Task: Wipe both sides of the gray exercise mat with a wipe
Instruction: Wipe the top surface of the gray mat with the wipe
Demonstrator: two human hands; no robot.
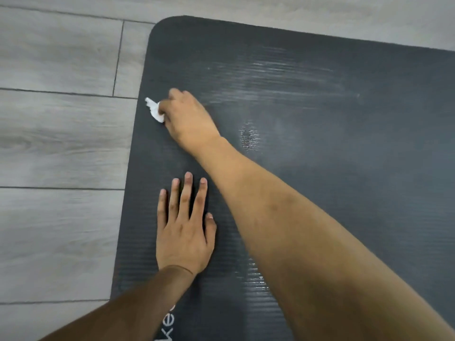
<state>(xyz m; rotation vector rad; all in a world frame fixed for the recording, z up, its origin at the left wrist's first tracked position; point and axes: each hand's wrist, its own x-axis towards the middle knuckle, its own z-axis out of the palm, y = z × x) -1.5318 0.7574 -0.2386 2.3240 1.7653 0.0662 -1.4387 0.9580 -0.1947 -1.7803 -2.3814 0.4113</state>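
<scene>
From the head camera, the mat (344, 173) lies flat on the floor (61, 143), dark gray and ribbed; its rounded corner sits at the upper left, the far edge runs off to the right and leaves the frame, the left edge slants down toward the bottom. Bare planks lie open beyond both edges, and most of the mat to the right of the arms is uncovered.

The right hand (189, 116) reaches across near the left edge, fingers curled down around a crumpled white wipe (154, 110) pressed to the mat; the wipe pokes out past the knuckles, just inside the edge. The left hand (184, 235) rests flat on the mat nearer the body, fingers straight and slightly spread, holding nothing.

Pale streaks and a shiny patch mark the mat's middle; another gleam shows beside the right forearm.

The right fingertips are hidden under the hand; white lettering (170, 323) at the bottom is partly covered by the left forearm and unreadable; the mat's near and right parts are cut off.
</scene>
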